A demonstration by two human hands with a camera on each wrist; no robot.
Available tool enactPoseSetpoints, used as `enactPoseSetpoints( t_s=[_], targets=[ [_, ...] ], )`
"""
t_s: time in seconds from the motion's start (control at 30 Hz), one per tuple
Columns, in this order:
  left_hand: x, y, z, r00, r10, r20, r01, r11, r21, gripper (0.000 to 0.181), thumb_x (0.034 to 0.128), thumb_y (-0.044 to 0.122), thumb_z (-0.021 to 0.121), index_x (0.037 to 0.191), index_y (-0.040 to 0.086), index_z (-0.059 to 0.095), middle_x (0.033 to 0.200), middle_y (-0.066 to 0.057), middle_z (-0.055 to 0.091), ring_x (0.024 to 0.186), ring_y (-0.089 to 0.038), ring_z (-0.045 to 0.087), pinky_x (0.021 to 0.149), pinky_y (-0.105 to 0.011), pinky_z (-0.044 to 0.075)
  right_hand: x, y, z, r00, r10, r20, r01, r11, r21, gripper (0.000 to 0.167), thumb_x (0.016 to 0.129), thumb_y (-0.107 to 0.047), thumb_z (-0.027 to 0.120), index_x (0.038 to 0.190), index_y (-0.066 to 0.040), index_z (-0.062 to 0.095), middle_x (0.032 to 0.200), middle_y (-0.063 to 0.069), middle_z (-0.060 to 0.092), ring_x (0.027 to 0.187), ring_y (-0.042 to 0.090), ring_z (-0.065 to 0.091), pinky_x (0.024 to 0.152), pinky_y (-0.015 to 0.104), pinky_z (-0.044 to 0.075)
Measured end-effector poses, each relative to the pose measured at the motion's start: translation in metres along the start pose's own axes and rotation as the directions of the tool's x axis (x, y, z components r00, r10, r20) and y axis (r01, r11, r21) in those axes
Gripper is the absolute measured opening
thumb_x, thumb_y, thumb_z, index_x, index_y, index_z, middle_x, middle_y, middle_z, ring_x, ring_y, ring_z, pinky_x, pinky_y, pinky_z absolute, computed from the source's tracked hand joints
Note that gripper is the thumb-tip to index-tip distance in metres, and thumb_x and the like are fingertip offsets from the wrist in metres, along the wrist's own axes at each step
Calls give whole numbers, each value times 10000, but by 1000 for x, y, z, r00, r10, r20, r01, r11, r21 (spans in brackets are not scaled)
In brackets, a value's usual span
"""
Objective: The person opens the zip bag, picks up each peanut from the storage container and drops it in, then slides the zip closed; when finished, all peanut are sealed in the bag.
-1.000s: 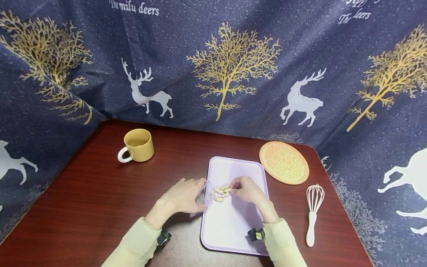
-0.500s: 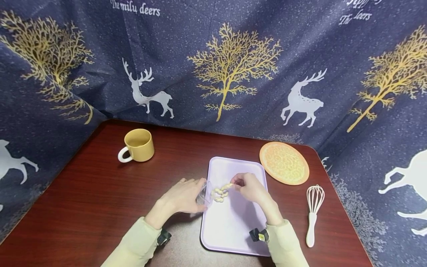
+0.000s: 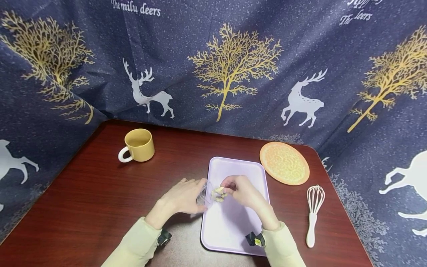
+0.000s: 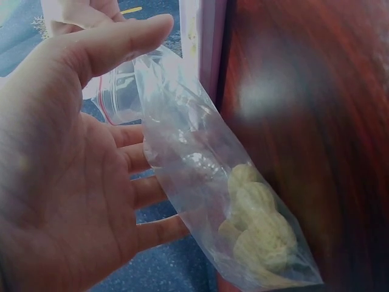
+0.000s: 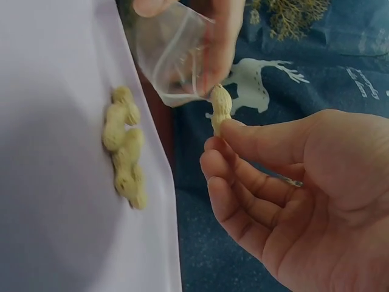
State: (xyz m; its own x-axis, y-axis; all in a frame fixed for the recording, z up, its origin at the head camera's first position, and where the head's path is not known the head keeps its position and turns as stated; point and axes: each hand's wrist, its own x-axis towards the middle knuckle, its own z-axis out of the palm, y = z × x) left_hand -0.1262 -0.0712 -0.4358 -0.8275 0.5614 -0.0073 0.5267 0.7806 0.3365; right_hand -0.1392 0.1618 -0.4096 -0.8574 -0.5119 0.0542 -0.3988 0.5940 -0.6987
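Evidently, in the head view, the left hand grips a zip bag at the lilac tray's left edge, partly filled. Left wrist: bagged peanuts lie beside the tray. Right wrist: the right hand pinches a peanut beyond the tray's edge; loose peanuts on the tray look left to bag.

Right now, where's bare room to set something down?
Bare: brown wooden table between yellow round mug and left hand; near-left corner of the lilac rectangular tray. Crowded: around tan peanuts, clear plastic bag and right hand.
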Motion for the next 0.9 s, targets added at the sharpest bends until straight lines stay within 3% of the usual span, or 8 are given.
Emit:
enactPoseSetpoints(
  t_s=[0.37,0.63,0.9],
  targets=[
    [-1,1,0,1000,2,-1,-2,1000,5,647,749,501,771,1216,127,527,1090,-4,643,1046,-232,619,943,-514,432,2,-3,17,994,-57,89,59,998,-26,103,862,63,695,873,-38,711,765,6,676,697,68,589,680,243,506],
    [0,0,0,1000,-5,-1,5,1000,2,628,744,511,771,1190,145,524,1060,20,638,1040,-218,618,955,-527,427,3,-6,22,993,-71,93,77,995,-65,105,868,59,685,912,-27,724,792,20,695,705,72,596,691,260,511],
    [1,-1,2,1000,-7,6,7,1000,13,659,746,518,768,1218,131,520,1150,-10,649,1083,-232,613,960,-519,426,3,-7,22,995,-64,79,71,994,-86,99,888,23,686,965,-23,727,808,27,701,703,63,592,699,265,507]
  ],
)
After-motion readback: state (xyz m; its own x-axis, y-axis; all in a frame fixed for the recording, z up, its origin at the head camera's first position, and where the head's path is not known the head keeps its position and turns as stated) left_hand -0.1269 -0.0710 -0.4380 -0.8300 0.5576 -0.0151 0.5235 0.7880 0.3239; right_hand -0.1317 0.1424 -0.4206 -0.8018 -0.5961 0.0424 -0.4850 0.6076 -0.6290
